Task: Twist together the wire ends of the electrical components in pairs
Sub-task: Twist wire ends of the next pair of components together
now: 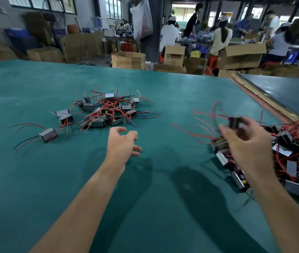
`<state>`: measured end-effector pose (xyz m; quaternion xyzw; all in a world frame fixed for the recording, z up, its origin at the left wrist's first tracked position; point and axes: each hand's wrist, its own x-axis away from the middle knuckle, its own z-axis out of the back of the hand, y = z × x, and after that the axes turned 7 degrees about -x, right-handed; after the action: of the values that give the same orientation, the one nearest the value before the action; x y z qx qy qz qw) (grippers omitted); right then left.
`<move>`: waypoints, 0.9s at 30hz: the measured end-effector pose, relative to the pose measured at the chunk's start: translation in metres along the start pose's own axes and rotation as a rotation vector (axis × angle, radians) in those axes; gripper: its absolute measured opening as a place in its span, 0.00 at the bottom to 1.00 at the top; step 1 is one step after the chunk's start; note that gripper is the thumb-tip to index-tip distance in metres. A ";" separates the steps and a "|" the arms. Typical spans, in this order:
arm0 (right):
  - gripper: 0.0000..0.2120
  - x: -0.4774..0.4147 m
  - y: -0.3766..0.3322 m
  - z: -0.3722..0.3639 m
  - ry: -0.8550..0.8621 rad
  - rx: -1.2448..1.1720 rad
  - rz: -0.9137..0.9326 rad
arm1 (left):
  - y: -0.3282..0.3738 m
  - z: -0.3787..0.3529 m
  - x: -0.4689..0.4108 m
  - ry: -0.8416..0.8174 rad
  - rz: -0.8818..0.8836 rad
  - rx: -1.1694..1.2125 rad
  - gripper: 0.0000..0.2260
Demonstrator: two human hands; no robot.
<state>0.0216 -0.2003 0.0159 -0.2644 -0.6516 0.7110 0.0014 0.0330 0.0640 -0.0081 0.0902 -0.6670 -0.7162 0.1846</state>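
Hovering just above the green desk (163,92), the left hand (122,143) was released, its fingers spread and loosely bent with nothing in them. The right hand (249,143) was raised off the desk near its right side and grasped a dark component (235,123) between thumb and fingertips. The component was blurred, so its details could not be made out. Its red wires (205,125) trailed out to the left in the air, also smeared.

Under and to the right of that hand lay the right heap (294,156) of components, grey and black blocks tangled in red leads, running along the desk's right edge. Farther off, ahead of the left hand, sat the left heap (106,110), a looser cluster of small grey blocks with red, black and a few blue wires sticking outward. A lone component (47,134) lay apart from it at the near left, its red and black leads splayed on the cloth. A pair of components (63,115) sat just beside each other between it and the left heap. Whether any wire ends were joined could not be told.

Beyond the far edge stood open cardboard boxes (128,60). A plastic bag (142,19) hung on a pillar, and people (219,37) worked in the background.
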 end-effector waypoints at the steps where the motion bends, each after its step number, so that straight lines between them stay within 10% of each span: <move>1: 0.09 -0.007 0.002 0.011 0.100 0.113 0.039 | -0.002 0.007 -0.007 0.072 0.007 0.026 0.15; 10: 0.38 -0.022 0.017 0.026 0.198 0.738 -0.090 | -0.005 0.061 -0.048 0.297 0.096 0.334 0.36; 16: 0.25 -0.004 0.017 0.004 0.104 0.600 0.215 | -0.007 0.063 -0.055 0.184 0.126 0.370 0.11; 27: 0.10 0.017 0.020 -0.017 -0.072 0.506 0.352 | -0.011 0.031 -0.043 0.058 -0.037 0.084 0.10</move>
<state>0.0201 -0.1811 -0.0089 -0.3393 -0.3978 0.8488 -0.0792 0.0588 0.1096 -0.0211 0.1308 -0.6891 -0.6880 0.1865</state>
